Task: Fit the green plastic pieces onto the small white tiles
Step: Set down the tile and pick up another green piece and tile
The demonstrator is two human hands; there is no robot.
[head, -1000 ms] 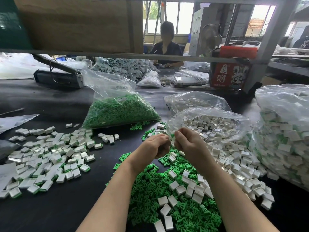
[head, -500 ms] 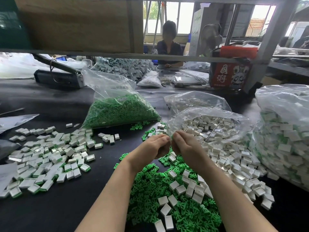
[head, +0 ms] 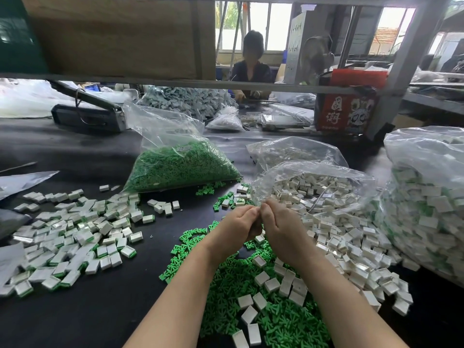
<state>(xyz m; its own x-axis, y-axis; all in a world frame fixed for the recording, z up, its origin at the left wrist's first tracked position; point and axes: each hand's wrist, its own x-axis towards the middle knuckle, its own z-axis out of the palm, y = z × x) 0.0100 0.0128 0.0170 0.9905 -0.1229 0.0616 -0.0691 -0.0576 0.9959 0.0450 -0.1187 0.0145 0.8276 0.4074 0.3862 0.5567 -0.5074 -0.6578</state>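
Both curled hands — left hand (head: 237,228), right hand (head: 281,232) — pinch something hidden, perhaps a tile.

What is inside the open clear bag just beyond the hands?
The clear bag holds loose white tiles, spilling out toward the hands. Its deeper contents are hidden beneath that top layer.

Loose green pieces (head: 253,312) and white tiles (head: 349,237) lie on a black table (head: 82,315).
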